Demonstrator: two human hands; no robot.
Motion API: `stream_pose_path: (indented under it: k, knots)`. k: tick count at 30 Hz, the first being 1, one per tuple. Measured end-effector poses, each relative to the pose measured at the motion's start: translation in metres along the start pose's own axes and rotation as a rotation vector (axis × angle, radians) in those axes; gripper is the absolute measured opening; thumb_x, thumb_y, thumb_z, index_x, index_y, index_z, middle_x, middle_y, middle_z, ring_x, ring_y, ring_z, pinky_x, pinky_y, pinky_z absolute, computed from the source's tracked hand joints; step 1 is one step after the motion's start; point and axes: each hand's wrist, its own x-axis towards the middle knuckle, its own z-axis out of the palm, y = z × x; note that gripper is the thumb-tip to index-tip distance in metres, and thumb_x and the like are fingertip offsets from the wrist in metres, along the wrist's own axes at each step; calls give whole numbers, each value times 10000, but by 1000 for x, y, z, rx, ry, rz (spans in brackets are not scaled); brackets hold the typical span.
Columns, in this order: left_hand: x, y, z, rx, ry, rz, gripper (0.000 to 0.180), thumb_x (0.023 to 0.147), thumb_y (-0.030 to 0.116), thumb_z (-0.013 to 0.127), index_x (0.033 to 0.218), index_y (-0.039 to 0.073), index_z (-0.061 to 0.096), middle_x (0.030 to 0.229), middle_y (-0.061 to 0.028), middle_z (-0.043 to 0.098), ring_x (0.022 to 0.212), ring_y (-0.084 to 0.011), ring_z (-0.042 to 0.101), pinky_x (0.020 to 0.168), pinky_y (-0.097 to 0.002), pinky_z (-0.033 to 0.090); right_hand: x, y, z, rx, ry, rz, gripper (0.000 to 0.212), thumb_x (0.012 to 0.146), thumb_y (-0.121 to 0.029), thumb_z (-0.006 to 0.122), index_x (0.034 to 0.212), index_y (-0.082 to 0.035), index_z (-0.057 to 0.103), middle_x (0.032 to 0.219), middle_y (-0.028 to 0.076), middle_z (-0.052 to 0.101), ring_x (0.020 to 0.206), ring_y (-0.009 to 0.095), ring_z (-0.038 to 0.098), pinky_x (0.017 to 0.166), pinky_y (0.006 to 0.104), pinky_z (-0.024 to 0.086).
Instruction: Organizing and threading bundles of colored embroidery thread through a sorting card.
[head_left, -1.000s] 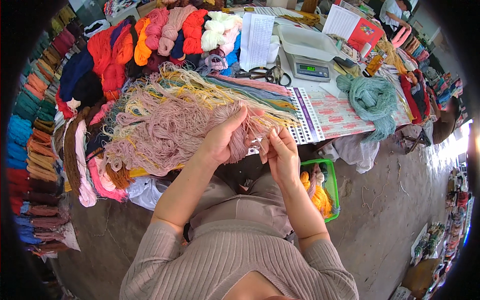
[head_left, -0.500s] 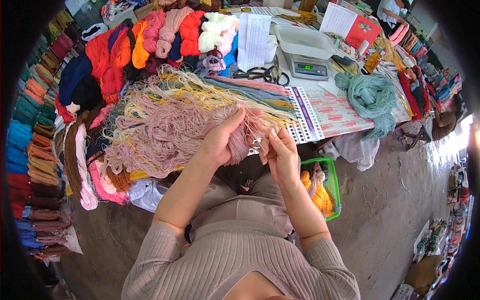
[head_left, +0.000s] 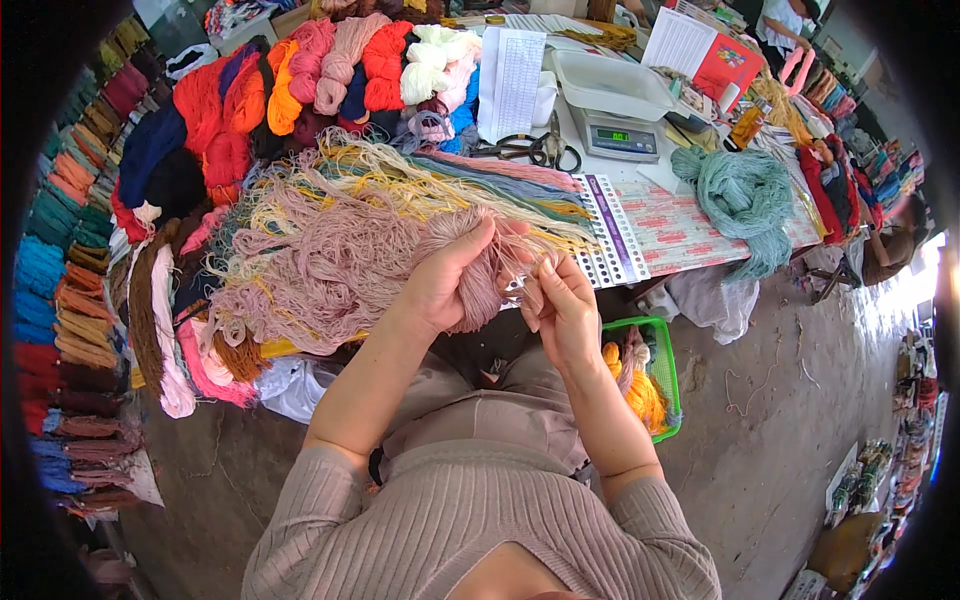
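Note:
My left hand (head_left: 447, 278) is closed round a bundle of dusty pink yarn (head_left: 470, 300), its thumb pressed along the top. Close beside it, my right hand (head_left: 562, 305) pinches thin pink strands between thumb and fingertips. Under and beyond the hands lies a loose heap of pink thread (head_left: 315, 250), spread over cream, yellow and grey-blue threads (head_left: 390, 170). The thread ends run to a white card with rows of punched holes and a purple stripe (head_left: 618, 228), just right of my right hand.
Coloured skeins (head_left: 383, 68) line the table's back left. Black scissors (head_left: 540, 150), a digital scale (head_left: 618, 138) with a plastic tray (head_left: 612, 82) and a teal skein (head_left: 735, 190) lie right. A green basket (head_left: 668, 375) of yarn stands below. Another person (head_left: 785, 25) is at far right.
Both hands stay almost in place. The right fingers have shifted slightly on the strands. The far person's hands have moved a little with a pink skein.

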Motion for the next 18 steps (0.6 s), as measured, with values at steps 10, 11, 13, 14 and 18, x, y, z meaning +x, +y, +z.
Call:
stream_pose_path:
  k: [10, 11, 13, 14, 18]
  knots:
    - [3, 2, 1, -90, -40, -31, 369, 961, 283, 443, 1177, -13, 491, 861, -82, 615, 577, -64, 484, 542, -205, 451, -1, -6, 4, 71, -77, 100, 159, 952, -201, 468, 967, -46, 499, 644, -3, 473, 506, 60, 357, 426, 190, 293]
    - [3, 3, 0, -116, -84, -49, 371, 961, 283, 444, 1176, -15, 491, 863, -82, 617, 586, -55, 485, 509, -190, 430, -2, -8, 7, 105, -110, 158, 185, 949, -214, 479, 995, -38, 517, 659, -2, 497, 509, 51, 348, 426, 183, 288]
    - [2, 5, -4, -46, -34, -43, 370, 962, 285, 442, 1177, -12, 492, 860, -80, 616, 580, -50, 480, 488, -180, 412, 0, -15, 9, -16, -173, 224, 195, 938, -213, 503, 1000, -31, 534, 683, 3, 524, 517, 45, 354, 431, 178, 294]
    - [1, 7, -5, 24, 13, -37, 369, 963, 286, 440, 1178, -9, 493, 857, -77, 615, 574, -45, 474, 468, -171, 394, 0, -18, 9, -138, -237, 288, 206, 928, -213, 526, 1006, -24, 551, 706, 8, 550, 526, 38, 360, 436, 173, 300]
    - [-8, 31, -13, 485, 121, -94, 376, 941, 359, 466, 856, 20, 605, 637, -35, 560, 451, -67, 410, 405, -176, 300, -2, -22, -11, -712, -48, -68, 113, 928, -91, 492, 874, -2, 538, 788, 44, 591, 668, 88, 541, 601, 230, 445]
